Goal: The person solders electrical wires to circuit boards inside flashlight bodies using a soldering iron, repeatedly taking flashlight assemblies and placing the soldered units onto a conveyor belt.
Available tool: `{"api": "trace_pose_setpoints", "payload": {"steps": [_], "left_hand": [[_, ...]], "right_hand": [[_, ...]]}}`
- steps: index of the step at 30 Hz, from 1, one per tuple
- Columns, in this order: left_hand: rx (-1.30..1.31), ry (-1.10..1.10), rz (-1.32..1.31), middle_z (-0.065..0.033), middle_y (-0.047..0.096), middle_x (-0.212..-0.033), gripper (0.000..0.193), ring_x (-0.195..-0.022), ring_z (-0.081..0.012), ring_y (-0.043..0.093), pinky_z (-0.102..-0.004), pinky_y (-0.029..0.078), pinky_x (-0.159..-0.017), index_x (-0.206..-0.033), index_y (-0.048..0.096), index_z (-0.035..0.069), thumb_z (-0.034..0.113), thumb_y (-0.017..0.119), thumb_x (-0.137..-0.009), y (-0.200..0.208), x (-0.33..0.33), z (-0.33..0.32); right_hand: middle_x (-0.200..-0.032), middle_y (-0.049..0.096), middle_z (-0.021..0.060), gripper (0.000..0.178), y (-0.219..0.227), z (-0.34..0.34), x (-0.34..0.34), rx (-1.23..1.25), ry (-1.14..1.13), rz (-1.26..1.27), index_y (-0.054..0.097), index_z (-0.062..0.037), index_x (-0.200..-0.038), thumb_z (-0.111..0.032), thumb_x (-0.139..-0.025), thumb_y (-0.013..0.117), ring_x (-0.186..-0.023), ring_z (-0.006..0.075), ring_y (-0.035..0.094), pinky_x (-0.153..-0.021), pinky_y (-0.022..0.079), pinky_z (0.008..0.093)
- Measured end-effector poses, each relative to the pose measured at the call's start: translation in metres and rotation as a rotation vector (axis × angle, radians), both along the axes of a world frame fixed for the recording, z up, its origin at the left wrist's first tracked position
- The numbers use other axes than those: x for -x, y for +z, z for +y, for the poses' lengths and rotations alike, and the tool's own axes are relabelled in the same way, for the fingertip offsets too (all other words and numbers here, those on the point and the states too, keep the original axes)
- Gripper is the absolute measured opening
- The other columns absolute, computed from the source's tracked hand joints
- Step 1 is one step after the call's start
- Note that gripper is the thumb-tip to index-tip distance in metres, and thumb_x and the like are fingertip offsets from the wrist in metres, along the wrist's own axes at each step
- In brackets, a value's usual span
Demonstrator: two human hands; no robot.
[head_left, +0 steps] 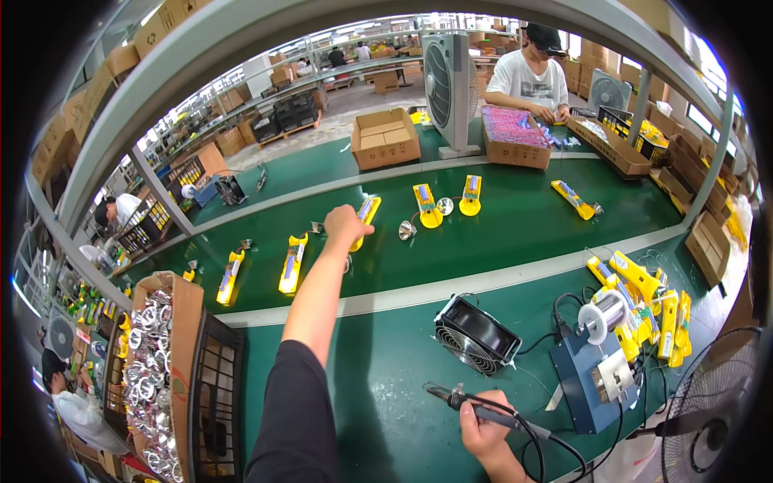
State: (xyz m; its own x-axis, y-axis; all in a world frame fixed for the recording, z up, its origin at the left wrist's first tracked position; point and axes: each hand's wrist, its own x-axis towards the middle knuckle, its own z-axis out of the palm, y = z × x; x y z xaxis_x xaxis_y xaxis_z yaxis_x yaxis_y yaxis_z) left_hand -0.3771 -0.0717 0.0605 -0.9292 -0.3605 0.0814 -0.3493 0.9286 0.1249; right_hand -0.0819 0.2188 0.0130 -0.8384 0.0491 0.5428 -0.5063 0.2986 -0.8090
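Observation:
My left hand [346, 225] stretches out over the green belt with its fingers closed on a yellow flashlight housing [369, 211]. Part of that housing is hidden behind the fingers. Low over the near bench, my right hand [483, 427] grips a soldering iron [456, 398], its tip pointing left and its black cord looping back past the wrist. More open yellow housings lie on the belt: one [293, 264] left of my forearm, another [427, 206] beyond my left hand. Small silver reflectors, such as this one [407, 231], hang from them on wires.
A small black fan [477, 334] stands on the bench beside a blue solder station [592, 386] with a solder spool [604, 316]. Yellow housings [668, 322] are piled at right. At left, a carton [187, 362] holds reflectors. A co-worker [531, 80] sits across the belt.

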Motion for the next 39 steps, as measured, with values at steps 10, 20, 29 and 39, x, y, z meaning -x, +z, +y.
{"api": "trace_pose_setpoints", "payload": {"steps": [10,20,29,39], "left_hand": [[-0.058,-0.917,0.135,-0.0095,0.057,-0.08,0.036,-0.077,-0.0272,0.056,-0.0345,0.045,-0.066,-0.086,0.052,0.005,0.004,0.065,-0.052,0.048,-0.166,-0.008],[0.153,-1.741,-0.251,-0.0076,0.049,-0.109,0.035,-0.115,-0.0256,0.039,-0.0415,0.031,-0.098,-0.099,0.047,0.009,0.002,0.056,-0.067,0.008,-0.309,0.079],[-0.367,-0.614,0.062,-0.0196,0.042,-0.114,0.069,-0.103,-0.0311,0.045,-0.0372,0.038,-0.087,-0.124,0.024,-0.005,0.019,0.058,-0.069,-0.014,-0.387,0.092],[-0.442,-0.779,-0.197,-0.016,0.047,-0.103,0.067,-0.098,-0.0319,0.046,-0.0353,0.04,-0.084,-0.123,0.035,0.006,0.012,0.059,-0.061,-0.009,-0.382,0.095]], "right_hand": [[-0.064,0.049,0.0007,0.01,-0.001,-0.005,0.013,0.299,-0.058,0.044,0.051,0.0014,-0.071,-0.005,-0.075,0.058,-0.051,0.0037,0.044,-0.045,0.035,0.0177],[-0.06,0.046,-0.0015,0.009,-0.002,0.0,0.015,0.362,-0.072,0.232,0.05,-0.0008,-0.075,-0.006,-0.075,0.057,-0.048,0.0021,0.038,-0.042,0.031,0.0171],[-0.061,0.043,-0.0015,0.01,0.001,0.005,0.019,0.435,-0.124,0.275,0.05,-0.0006,-0.071,-0.007,-0.073,0.057,-0.049,0.0033,0.035,-0.043,0.028,0.0189],[-0.062,0.044,-0.0005,0.009,-0.021,-0.001,0.022,0.531,-0.02,0.156,0.043,-0.003,-0.08,-0.006,-0.078,0.052,-0.049,0.0026,0.038,-0.043,0.028,0.0163]]}}
